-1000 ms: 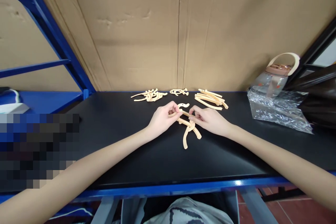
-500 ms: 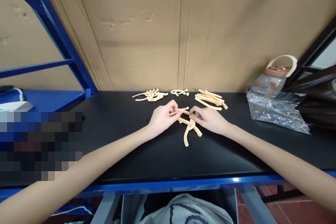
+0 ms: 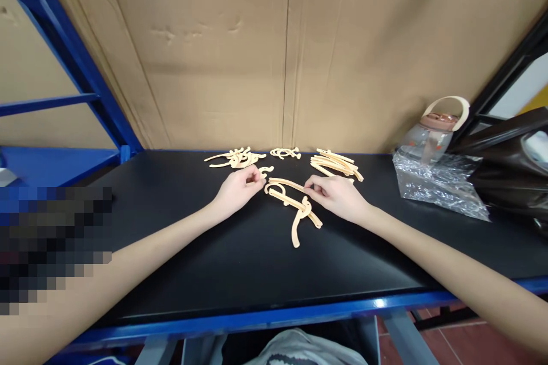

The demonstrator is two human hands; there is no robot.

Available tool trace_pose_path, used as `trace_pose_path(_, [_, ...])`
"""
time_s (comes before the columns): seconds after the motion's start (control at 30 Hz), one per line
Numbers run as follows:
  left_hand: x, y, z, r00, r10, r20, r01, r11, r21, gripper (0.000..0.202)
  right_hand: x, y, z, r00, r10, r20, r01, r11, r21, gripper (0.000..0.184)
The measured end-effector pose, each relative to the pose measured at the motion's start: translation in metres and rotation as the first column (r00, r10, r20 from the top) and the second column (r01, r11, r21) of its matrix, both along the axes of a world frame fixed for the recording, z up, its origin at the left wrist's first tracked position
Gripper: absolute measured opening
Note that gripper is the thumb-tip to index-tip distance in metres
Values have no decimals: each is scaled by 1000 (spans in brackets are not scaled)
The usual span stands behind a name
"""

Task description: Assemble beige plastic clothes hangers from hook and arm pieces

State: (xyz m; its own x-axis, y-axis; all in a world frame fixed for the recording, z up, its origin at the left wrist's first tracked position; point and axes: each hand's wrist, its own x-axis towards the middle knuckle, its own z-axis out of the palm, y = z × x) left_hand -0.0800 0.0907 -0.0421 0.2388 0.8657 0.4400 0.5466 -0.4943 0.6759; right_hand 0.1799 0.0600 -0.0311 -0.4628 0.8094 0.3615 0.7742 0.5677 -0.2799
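Observation:
My right hand [image 3: 338, 195] pinches the right end of a long, thin cream-coloured strip [image 3: 286, 182] lifted at a slant. To the left, the fingers of my left hand [image 3: 238, 193] close on a small hooked cream piece [image 3: 268, 170], whose curved end pokes out past the fingertips. Between and below the hands, a joined cluster lies on the black tabletop: a straight strip [image 3: 289, 201] with a curved hooked piece [image 3: 297, 228] crossing its right part. A rounded arc piece [image 3: 275, 186] is at its left end, partly behind the strips.
Farther back are a tangled pile of curved pieces [image 3: 237, 157], a few thin curved pieces [image 3: 285, 153] and a stack of straight strips [image 3: 336, 163]. At right, a clear bottle with a handle [image 3: 436, 131] stands by a crinkled plastic bag [image 3: 440, 185]. Cardboard [image 3: 214, 68] closes off the back.
My left hand has moved left, away from my right hand, carrying the small hooked piece. The long strip stays in my right hand. The camera view has shifted slightly.

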Motion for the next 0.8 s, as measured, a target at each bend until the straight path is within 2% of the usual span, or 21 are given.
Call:
trace_pose_path(0.07, [0, 2, -4, 1000, -2, -19, 2, 1000, -29, 23, 1, -2, 3, 1000, 18, -23, -17, 1000, 23, 21])
trace_pose_path(0.17, [0, 6, -6, 999, 6, -37, -9, 998, -70, 26, -2, -9, 6, 993, 113, -28, -110, 991, 73, 23])
trace_pose_path(0.27, [-1, 7, -4, 997, -12, -71, 4, 994, -113, 23, -8, -20, 8, 964, 264, 41, -267, 955, 125, 23])
trace_pose_path(0.37, [0, 2, -1, 989, -48, -142, 28, 990, -137, 17, -13, -28, 7, 925, 353, 140, -370, 920, 129, 25])
trace_pose_path(0.57, [4, -12, 5, 937, -101, -333, 68, 992, -109, 16, -17, -33, 3, 891, 409, 196, -420, 907, 17, 33])
trace_pose_path(0.7, [5, -16, 4, 895, -69, -442, 68, 997, -18, 16, -19, -34, 3, 866, 459, 199, -465, 885, -23, 39])
trace_pose_path(0.8, [6, -17, 4, 879, -37, -475, 46, 999, 7, 16, -19, -35, 4, 867, 463, 184, -469, 883, -10, 35])
